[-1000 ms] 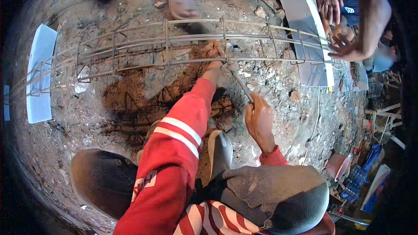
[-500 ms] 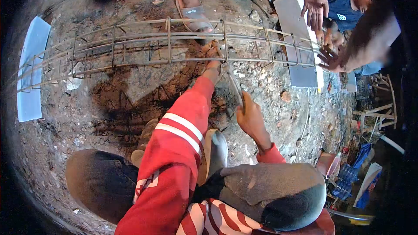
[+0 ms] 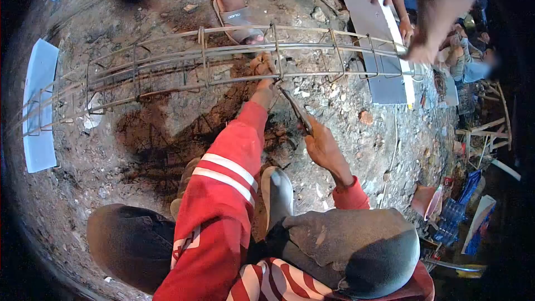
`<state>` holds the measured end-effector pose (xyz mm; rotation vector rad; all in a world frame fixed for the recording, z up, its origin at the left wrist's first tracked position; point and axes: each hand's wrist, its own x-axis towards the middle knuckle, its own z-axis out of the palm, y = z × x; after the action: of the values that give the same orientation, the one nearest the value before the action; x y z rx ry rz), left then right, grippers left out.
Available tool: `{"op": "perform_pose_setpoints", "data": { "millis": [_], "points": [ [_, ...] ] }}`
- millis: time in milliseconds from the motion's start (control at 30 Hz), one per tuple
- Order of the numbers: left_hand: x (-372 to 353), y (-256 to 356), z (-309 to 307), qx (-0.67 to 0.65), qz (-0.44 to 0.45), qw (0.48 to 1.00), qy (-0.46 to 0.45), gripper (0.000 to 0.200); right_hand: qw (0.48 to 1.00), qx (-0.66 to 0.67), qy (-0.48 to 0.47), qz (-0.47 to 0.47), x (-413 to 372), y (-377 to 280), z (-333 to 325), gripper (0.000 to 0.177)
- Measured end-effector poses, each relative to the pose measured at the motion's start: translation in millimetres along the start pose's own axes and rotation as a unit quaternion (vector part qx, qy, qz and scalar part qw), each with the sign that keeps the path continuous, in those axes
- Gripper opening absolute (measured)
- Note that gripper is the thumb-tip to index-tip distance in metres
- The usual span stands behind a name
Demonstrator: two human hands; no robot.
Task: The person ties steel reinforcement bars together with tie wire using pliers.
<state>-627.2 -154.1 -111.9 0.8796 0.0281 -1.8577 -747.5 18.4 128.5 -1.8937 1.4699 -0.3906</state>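
Observation:
A long rebar cage [image 3: 312,74], made of thin bars with square stirrups, crosses in front of me above the ground. My left hand [image 3: 263,68] is closed around part of the cage near a stirrup; its fingers are partly hidden among the bars. Wrapped in my right hand [image 3: 324,144] are the handles of dark metal pincers [image 3: 295,107]. Their jaws meet the near lower bar, right beside my left hand, where that stirrup crosses. Whether wire sits in the jaws is too small to tell.
Pale blocks at the left [image 3: 39,139] and right [image 3: 384,86] lie under the cage's ends. Another person's sandalled foot [image 3: 239,22] stands just beyond it. A co-worker's hand [image 3: 422,50] is at the right end. Plastic bottles [image 3: 448,220] and wood scraps lie farther right on rough ground.
The pincers' handles have swung slightly, and my right hand has dropped a little. The co-workers' hands at the right have shifted. The view has turned slightly.

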Motion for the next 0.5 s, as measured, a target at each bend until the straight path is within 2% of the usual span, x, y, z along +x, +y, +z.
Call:
{"op": "perform_pose_setpoints", "data": {
  "millis": [33,100,133,167,233,267,333,367,433,500],
  "points": [
    [0.8,0.6,-0.4,0.002,0.0,1.0,0.0,0.021,1.0,0.002,0.0,-0.001,4.2,2.4,0.7,0.059],
    [2.8,-1.9,-3.6,0.001,-0.002,1.0,0.002,0.021,0.997,-0.021,0.037,-0.062,6.9,7.5,2.3,0.056],
    [4.4,-2.8,-4.5,0.001,-0.002,1.0,0.002,0.021,0.999,-0.027,0.032,-0.022,5.3,14.2,3.4,0.054],
    [6.4,-4.0,-5.8,0.002,-0.001,1.0,0.003,0.021,0.999,-0.026,0.032,-0.022,5.6,8.7,2.9,0.054],
    [12.8,-7.7,-9.9,0.003,-0.003,1.0,0.001,0.021,0.986,-0.128,0.014,0.103,8.8,-9.4,4.1,0.046],
    [18.0,-9.1,-12.1,0.004,-0.003,1.0,0.002,0.021,0.987,-0.126,0.014,0.101,13.7,-5.3,11.9,0.046],
    [32.7,-18.4,-23.5,0.007,-0.003,1.0,0.004,0.021,0.986,-0.085,0.119,0.079,23.5,16.4,35.7,0.026],
    [45.1,-25.0,-32.1,0.006,-0.001,1.0,0.005,0.021,0.987,-0.081,0.117,0.078,28.0,25.7,45.7,0.026],
    [72.9,-43.8,-56.4,0.003,0.004,1.0,0.008,0.021,0.976,-0.099,0.193,0.022,35.7,40.9,62.4,0.02],
    [63.6,-43.9,-55.9,-0.022,0.012,1.0,0.01,0.021,0.979,-0.102,0.175,0.003,34.7,43.2,62.5,0.023]
  ]
}}
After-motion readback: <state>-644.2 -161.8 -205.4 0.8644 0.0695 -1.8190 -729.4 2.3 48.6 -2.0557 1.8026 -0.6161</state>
